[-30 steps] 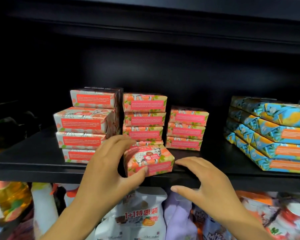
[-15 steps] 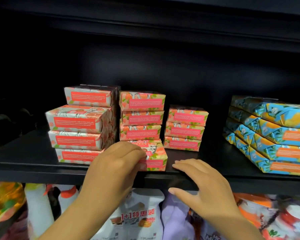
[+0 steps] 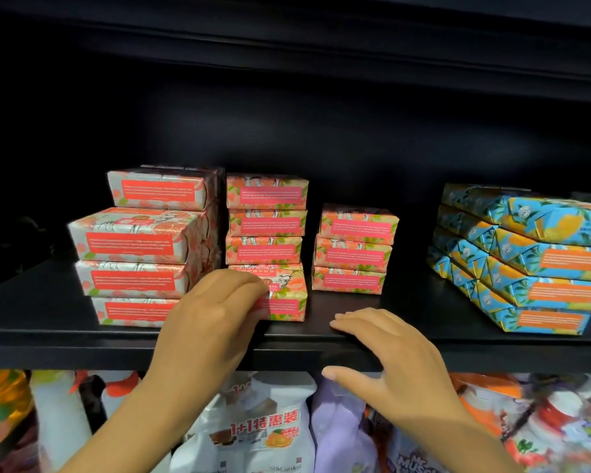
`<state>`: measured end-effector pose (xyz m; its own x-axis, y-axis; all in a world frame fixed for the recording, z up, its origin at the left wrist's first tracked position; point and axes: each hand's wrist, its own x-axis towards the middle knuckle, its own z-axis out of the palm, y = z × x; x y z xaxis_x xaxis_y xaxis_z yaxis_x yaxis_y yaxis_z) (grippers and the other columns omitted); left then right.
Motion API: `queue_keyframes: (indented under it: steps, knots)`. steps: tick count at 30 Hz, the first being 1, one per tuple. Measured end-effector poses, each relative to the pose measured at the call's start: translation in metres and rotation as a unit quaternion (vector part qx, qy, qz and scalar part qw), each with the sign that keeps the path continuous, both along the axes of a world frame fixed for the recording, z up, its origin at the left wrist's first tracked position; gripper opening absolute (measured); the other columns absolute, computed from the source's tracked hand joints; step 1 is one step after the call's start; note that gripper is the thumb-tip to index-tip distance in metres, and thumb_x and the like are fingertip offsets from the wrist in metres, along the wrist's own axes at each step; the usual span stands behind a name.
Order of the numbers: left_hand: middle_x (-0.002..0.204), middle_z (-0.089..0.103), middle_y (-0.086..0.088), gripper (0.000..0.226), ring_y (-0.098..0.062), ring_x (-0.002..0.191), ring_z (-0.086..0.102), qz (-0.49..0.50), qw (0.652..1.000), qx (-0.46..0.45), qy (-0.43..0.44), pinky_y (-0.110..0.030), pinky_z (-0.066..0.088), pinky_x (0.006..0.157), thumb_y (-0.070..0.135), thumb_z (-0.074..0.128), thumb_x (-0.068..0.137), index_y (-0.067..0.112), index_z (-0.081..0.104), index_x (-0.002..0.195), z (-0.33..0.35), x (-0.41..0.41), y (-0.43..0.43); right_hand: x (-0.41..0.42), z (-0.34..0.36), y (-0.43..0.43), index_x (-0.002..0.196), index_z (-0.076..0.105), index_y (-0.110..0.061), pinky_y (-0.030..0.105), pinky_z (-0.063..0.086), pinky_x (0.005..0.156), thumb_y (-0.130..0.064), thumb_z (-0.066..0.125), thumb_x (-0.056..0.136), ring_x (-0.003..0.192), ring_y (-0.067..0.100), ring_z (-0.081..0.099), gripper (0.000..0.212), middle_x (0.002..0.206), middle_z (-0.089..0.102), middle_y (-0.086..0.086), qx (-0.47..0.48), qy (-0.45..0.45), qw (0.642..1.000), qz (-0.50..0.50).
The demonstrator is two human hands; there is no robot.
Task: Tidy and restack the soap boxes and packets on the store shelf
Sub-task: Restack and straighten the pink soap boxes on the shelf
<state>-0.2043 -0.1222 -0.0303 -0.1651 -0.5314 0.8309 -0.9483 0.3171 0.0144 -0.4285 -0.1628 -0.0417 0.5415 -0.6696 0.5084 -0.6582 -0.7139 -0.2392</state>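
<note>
Soap box [image 3: 285, 297] slid back against middle stack [image 3: 267, 223], long axis left-right; my left hand [image 3: 215, 312] grips it, right hand [image 3: 393, 367] spread right of stack.

Two bare hands are seen, the left hand [image 3: 215, 312] and the right hand [image 3: 400, 367]. Both forearms [image 3: 116, 431] are shown uncovered as far as the lower edge.

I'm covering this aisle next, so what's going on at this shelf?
A person is tidying pink soap boxes on a black shelf. The left hand holds one box near the shelf's front, right in front of the middle stack. The right hand rests open on the shelf edge, holding nothing. Blue packets sit stacked to the right, untouched.
</note>
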Motion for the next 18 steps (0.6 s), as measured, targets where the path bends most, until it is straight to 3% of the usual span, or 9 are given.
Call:
queue_keyframes:
  steps: [2,5,8,10,13,18]
  knots:
    - [0.095,0.068,-0.009,0.019,-0.027,0.087,0.063,-0.009,0.999,-0.038,0.013,-0.034,0.052,0.075,0.009,0.078,0.076,0.001,0.072,0.093,-0.007,-0.001,0.002,0.0,0.011,0.0,0.118,0.059,-0.036,0.004,0.032,0.092,-0.067,0.058,0.073,0.108,-0.017,0.041,0.054,0.112,0.046,-0.036,0.034,-0.08,0.996,0.027]
    - [0.086,0.066,-0.006,0.019,-0.021,0.08,0.06,-0.056,0.996,-0.073,0.014,-0.031,0.048,0.071,0.022,0.068,0.085,0.004,0.072,0.084,-0.021,-0.008,0.004,-0.002,0.035,-0.013,0.113,0.065,-0.019,0.01,0.034,0.095,-0.039,0.069,0.076,0.109,0.001,0.051,0.042,0.114,0.06,-0.012,-0.09,-0.174,0.981,0.004]
    - [0.077,0.066,-0.002,0.029,-0.02,0.069,0.061,-0.067,0.996,-0.066,0.0,-0.034,0.05,0.057,0.031,0.061,0.089,0.008,0.072,0.075,-0.029,-0.013,0.002,-0.001,0.067,-0.038,0.125,0.056,-0.011,0.014,0.025,0.101,-0.026,0.073,0.079,0.121,0.015,0.045,0.052,0.126,0.056,0.002,-0.164,-0.136,0.975,-0.059]
    - [0.076,0.066,0.001,0.032,-0.018,0.068,0.061,-0.064,0.996,-0.058,0.011,-0.033,0.049,0.054,0.034,0.058,0.09,0.011,0.072,0.074,-0.03,-0.013,0.001,0.003,0.081,-0.056,0.135,0.044,-0.012,0.021,0.025,0.103,-0.03,0.069,0.081,0.127,0.017,0.038,0.062,0.135,0.048,0.003,-0.147,-0.067,0.982,-0.095]
    - [0.075,0.065,0.004,0.03,-0.016,0.068,0.059,-0.062,0.996,-0.05,0.026,-0.032,0.048,0.052,0.034,0.059,0.089,0.013,0.071,0.073,-0.03,-0.012,0.001,0.011,0.085,-0.075,0.134,0.042,-0.014,0.032,0.033,0.099,-0.037,0.067,0.082,0.12,0.02,0.04,0.062,0.128,0.049,0.003,-0.119,0.045,0.982,-0.139]
    - [0.073,0.063,0.005,0.029,-0.016,0.068,0.058,-0.05,0.997,-0.036,0.038,-0.031,0.047,0.049,0.036,0.057,0.087,0.015,0.07,0.072,-0.029,-0.015,0.003,0.016,0.068,-0.068,0.119,0.05,-0.014,0.033,0.039,0.09,-0.02,0.077,0.074,0.108,0.019,0.043,0.052,0.115,0.052,0.002,-0.172,-0.028,0.976,-0.134]
